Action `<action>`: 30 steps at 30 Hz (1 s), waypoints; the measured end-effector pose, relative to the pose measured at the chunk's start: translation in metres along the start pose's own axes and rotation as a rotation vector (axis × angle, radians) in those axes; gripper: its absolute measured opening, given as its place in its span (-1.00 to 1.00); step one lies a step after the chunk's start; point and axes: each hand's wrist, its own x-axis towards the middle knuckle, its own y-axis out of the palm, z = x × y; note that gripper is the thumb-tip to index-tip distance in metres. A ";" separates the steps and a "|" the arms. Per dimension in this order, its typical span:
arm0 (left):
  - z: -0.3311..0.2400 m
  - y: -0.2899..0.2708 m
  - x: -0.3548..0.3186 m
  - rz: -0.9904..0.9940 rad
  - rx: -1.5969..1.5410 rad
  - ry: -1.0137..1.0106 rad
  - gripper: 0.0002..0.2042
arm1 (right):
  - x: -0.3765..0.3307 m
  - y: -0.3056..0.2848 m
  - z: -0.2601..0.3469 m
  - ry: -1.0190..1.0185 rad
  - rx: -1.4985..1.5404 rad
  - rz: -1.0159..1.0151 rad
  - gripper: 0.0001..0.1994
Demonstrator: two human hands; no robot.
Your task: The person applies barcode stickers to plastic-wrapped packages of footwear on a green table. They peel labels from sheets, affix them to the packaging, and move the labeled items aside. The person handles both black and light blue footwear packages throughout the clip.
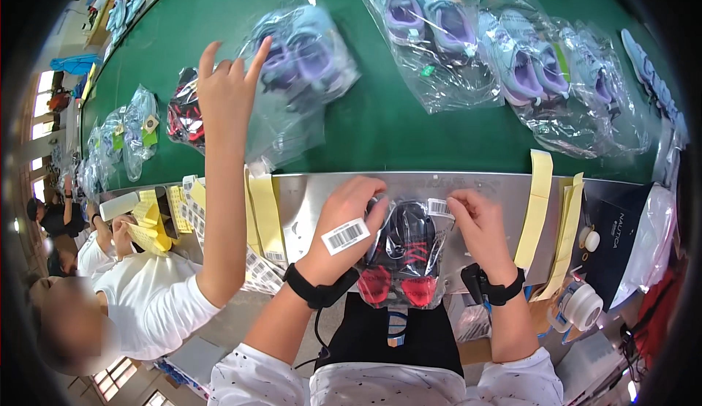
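Note:
A pair of black and red shoes [404, 249] in a clear plastic bag lies in front of me on the metal ledge, partly over its near edge. My left hand [349, 219] grips the left side of the bag, fingers curled by its upper corner. On the back of that hand sticks a white barcode label [345, 236]. A second barcode label [439, 208] is at the bag's upper right corner. My right hand [479, 223] pinches at that label's right edge with thumb and forefinger. I cannot tell whether the label is fully stuck down.
Bagged light blue shoes [523, 66] lie on the green conveyor belt [351, 128]. At left, a co-worker's hand [228, 88] reaches over the belt near another bagged pair. Yellow paper strips [535, 205] hang from the metal ledge [307, 194]. A white-lidded jug [581, 305] stands at right.

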 end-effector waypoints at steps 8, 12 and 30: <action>0.007 -0.038 -0.032 -0.129 -0.018 -0.063 -0.86 | -0.047 -0.033 0.005 0.028 -0.129 -0.193 -0.91; 0.021 -0.050 -0.061 -0.155 -0.041 -0.095 -0.87 | -0.072 -0.051 -0.007 0.038 -0.282 -0.300 -0.90; 0.089 -0.091 -0.171 -0.137 -0.055 -0.178 -0.72 | -0.040 0.190 0.129 0.055 0.081 0.491 -0.87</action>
